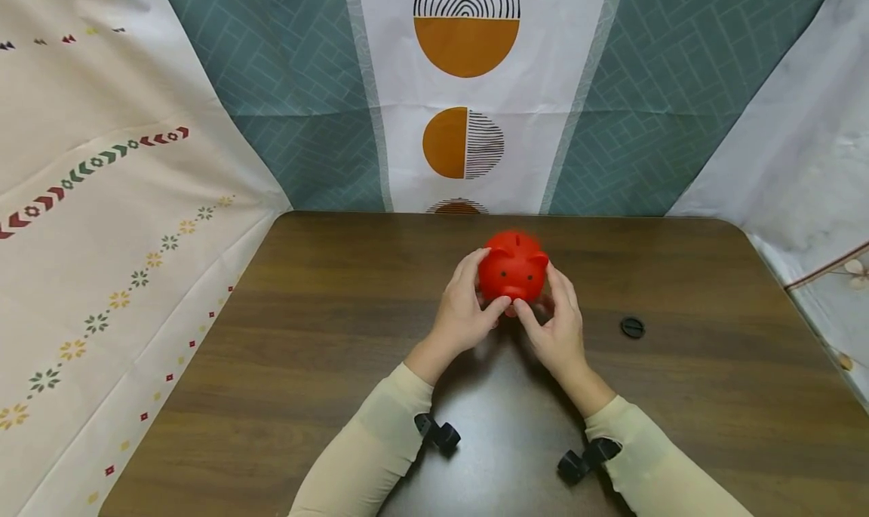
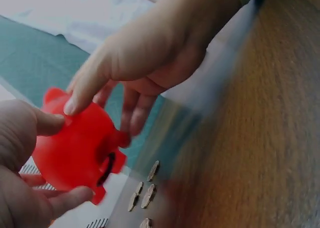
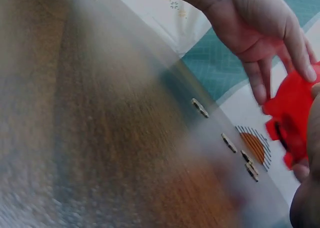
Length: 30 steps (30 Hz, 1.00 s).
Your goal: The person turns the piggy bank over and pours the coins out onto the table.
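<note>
A red piggy bank (image 1: 512, 272) with a coin slot in its top is held between both hands, its snout toward me. My left hand (image 1: 465, 306) grips one side, thumb near the snout and fingers round the flank. On the other side my right hand (image 1: 558, 313) grips it the same way. In the left wrist view the piggy bank (image 2: 75, 148) is off the table, and a dark round opening (image 2: 106, 169) shows on its underside. The right wrist view catches only part of the piggy bank (image 3: 295, 107). A black round plug (image 1: 632, 327) lies to the right.
Several coins (image 2: 149, 195) lie on the wooden table (image 1: 326, 313) beneath the piggy bank, also seen as coins (image 3: 229, 143) in the right wrist view. Patterned cloth (image 1: 292, 87) hangs behind the table's far edge, with white cloth (image 1: 102, 275) along the left.
</note>
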{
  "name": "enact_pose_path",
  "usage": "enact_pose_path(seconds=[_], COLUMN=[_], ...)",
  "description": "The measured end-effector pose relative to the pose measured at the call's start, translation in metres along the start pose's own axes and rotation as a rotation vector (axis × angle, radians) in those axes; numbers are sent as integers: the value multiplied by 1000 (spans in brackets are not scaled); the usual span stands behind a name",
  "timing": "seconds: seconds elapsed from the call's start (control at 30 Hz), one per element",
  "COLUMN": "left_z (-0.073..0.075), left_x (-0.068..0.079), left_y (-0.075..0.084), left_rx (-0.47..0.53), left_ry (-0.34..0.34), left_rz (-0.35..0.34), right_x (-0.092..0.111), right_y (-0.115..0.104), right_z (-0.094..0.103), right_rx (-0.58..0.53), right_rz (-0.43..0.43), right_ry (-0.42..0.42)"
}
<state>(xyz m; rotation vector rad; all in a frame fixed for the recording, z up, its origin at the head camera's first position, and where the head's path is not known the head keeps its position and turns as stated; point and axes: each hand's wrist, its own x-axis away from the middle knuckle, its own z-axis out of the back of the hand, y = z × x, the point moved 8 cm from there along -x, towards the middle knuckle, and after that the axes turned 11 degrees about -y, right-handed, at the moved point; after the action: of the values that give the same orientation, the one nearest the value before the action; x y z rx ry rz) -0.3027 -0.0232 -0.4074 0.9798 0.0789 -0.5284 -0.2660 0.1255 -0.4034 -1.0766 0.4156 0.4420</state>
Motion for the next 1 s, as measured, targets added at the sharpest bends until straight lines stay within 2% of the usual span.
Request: enact_pose_path(seconds=[0.07,0.2,0.23,0.27,0.33,0.43,0.5,0.6,0.8,0.83,0.9,1.0], left_z=[1,8,9,9,8,3,1,0,-5,-5,-1,10], left_x=[1,3,4,5,4,2,1,0,2,2,3,8], left_y=[4,32,36,38,33,14,6,2,-9,-8,3,33], left_rx=[7,50,55,62,64,90,112,132,39,44,84,123], left_ry=[15,70,79,82,74,39,22,18,9,14,46,116], left_rz=[-37,-304,-355,-377,-333,-173,-109,-72,45,39,-40,-284], right_x=[0,3,4,4,3,3,2,1,2,2,3,6], right_y=[-1,-7,-8,-9,-10,-10,-10,-9,-3,-4,-9,-20], right_z=[2,12,13,14,12,7,5,5,1,2,5,12], right_rx=[-3,10,8,8,10,17,24,20,42,44,46,32], right_rz=[55,263,296,310,282,185,138,108,65,70,116,275], right_ry=[33,169,186,189,154,83,61,54,33,40,83,190])
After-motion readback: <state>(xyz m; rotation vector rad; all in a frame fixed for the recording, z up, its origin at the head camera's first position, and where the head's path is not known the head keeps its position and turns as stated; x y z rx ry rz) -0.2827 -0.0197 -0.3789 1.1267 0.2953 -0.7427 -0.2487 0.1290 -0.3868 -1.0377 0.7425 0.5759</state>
